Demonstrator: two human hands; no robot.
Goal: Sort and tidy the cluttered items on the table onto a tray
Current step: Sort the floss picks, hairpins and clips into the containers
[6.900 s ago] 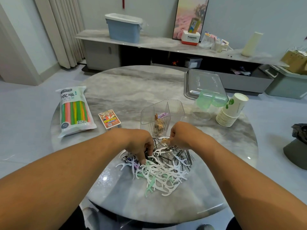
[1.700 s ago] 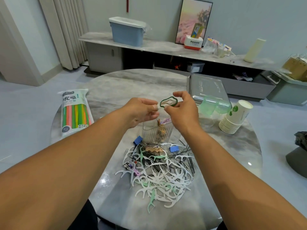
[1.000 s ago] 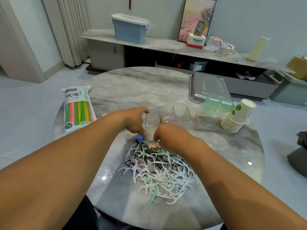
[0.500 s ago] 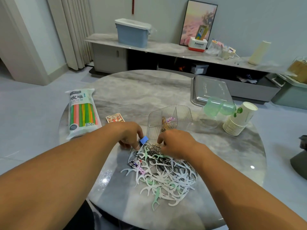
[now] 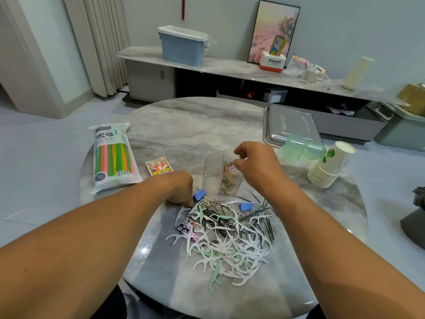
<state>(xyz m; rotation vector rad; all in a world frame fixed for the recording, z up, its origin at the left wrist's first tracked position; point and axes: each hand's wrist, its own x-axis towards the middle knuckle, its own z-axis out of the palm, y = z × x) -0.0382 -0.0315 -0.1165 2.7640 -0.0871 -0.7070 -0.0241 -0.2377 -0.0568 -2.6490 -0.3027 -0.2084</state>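
Right hand (image 5: 255, 165) hovers at centre frame over the clear divided organizer (image 5: 220, 178), fingers curled in a pinch; whatever they hold is too small to make out. Left hand (image 5: 180, 188) rests at the upper left edge of the floss-pick and hairpin pile (image 5: 225, 236), fingertips hidden, grip indeterminate, beside a blue binder clip (image 5: 199, 194). Metal tray (image 5: 287, 125) lies upper right on the tabletop (image 5: 184, 125), partly behind green cups (image 5: 301, 149).

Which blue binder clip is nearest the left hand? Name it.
The clip at the pile's upper left edge, right beside the left hand. The other clip lies farther right, below the clear container.
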